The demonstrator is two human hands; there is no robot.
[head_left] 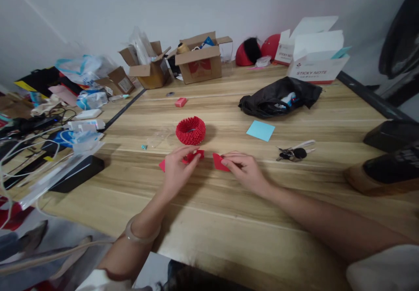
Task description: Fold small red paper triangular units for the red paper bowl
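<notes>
Probably best done with a light fingertip pinch, edges kept square. Right hand (244,171) pinches a red slip (218,162); left hand (178,165) grasps red paper (200,153), partly hidden. Both pieces plain, matte, on the near side of a spiky red bowl (192,138), over the table (245,230).

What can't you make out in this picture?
Head view:
Red paper at the left hand: partly covered by that hand.
Inside of the black bag: mostly hidden by its folds.
Dark round object: cut off by the right edge.
Teal bit: too small to identify.
</notes>
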